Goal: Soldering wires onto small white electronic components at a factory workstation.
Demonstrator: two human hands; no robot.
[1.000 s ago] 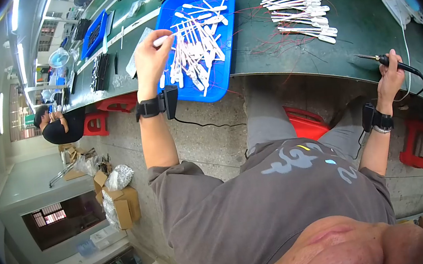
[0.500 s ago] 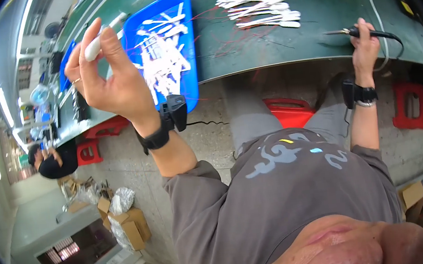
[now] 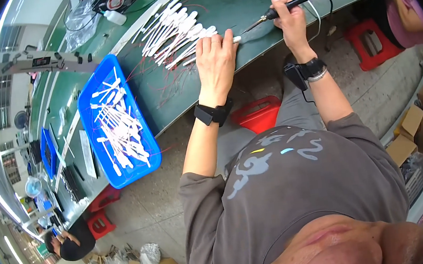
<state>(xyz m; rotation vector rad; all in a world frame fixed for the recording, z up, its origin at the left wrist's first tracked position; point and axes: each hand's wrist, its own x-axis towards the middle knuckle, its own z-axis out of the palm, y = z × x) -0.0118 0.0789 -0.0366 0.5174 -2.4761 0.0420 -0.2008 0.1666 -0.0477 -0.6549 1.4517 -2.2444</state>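
My left hand (image 3: 216,63) lies low over the green bench top, fingers together on a white stick-shaped part. Only the rounded end of that white part (image 3: 236,39) shows past my fingers; the rest is hidden. In my right hand (image 3: 292,28) is a soldering iron (image 3: 281,11) with a black handle. Its metal tip points left toward the white part's end, a little way off as seen here. Just left of my left hand lies a row of similar white parts (image 3: 174,29) with thin red wires.
A blue tray (image 3: 155,160) heaped with white parts stands at the bench's left edge. A white bottle (image 3: 115,18) and a plastic bag (image 3: 85,24) lie farther back. Red stools (image 3: 371,43) stand below. Another person in pink (image 3: 410,18) is at the right.
My left hand has come down from its raised pinch beside the tray to the bench, near the row. The soldering iron is now close to it. The whole view has turned.
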